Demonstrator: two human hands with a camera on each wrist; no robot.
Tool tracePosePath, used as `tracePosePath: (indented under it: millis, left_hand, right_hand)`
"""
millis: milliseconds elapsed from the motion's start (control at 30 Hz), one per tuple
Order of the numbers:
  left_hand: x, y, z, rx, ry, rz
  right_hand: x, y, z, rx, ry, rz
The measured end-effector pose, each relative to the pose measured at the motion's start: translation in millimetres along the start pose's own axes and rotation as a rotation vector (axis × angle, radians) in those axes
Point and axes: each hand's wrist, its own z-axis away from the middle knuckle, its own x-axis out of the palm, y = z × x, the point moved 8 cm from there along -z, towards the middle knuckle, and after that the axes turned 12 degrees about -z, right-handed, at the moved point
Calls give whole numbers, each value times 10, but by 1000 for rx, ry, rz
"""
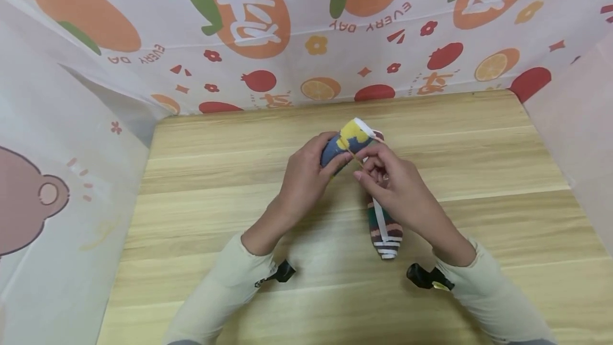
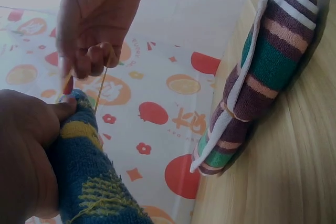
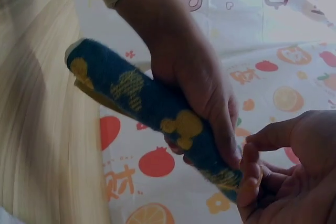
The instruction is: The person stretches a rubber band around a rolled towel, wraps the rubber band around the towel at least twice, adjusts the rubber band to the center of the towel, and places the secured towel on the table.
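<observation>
In the head view, the left hand (image 1: 305, 170) is wrapped around a rolled blue terry towel with yellow patches and a white edge (image 1: 353, 133), held up above the pale wood-grain counter (image 1: 215, 201). The right hand (image 1: 399, 177), its fingers curled, pinches a thin yellowish elastic band (image 1: 355, 158) drawn out from the roll. Beneath it, a rolled towel striped in brown, green, peach and white (image 1: 394, 229) lies on the counter.

The left wrist view shows two strands of the band stretched between the right fingers and the far end of the blue roll; the striped roll has a band around its middle.

In the right wrist view, the left hand grips the blue roll near one end, with the right fingers close beside it.

The step appears to be banding the blue roll; how many turns are on, I cannot tell. The next move likely calls for holding the roll tight while looping the stretched band over its end.
</observation>
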Motion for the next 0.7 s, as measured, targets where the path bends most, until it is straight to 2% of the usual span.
tracePosePath:
  millis: [100, 300, 400, 467, 567, 600, 633, 667, 700]
  left_hand:
    - [-5, -25, -11, -13, 19, -30]
    - [-114, -145, -64, -86, 76, -9]
    - [-222, -186, -83, -110, 114, 21]
    - [-314, -201, -85, -117, 144, 36]
    - [-477, -230, -92, -119, 215, 31]
    - [-531, -249, -99, -122, 240, 20]
    - [-582, -275, -111, -126, 264, 7]
    - [-629, -305, -127, -132, 287, -2]
    - [-668, -348, -145, -143, 305, -8]
  right_hand:
    - [40, -24, 46, -7, -25, -9]
    - [77, -27, 118, -29, -141, -170]
    - [77, 133, 95, 57, -209, -245]
    - [106, 287, 89, 156, -275, -268]
    - [228, 438, 151, 235, -448, -233]
    - [281, 436, 195, 214, -525, -209]
    - [334, 397, 244, 151, -603, -191]
    - [383, 308, 302, 44, -677, -201]
    - [427, 165, 368, -118, -754, -236]
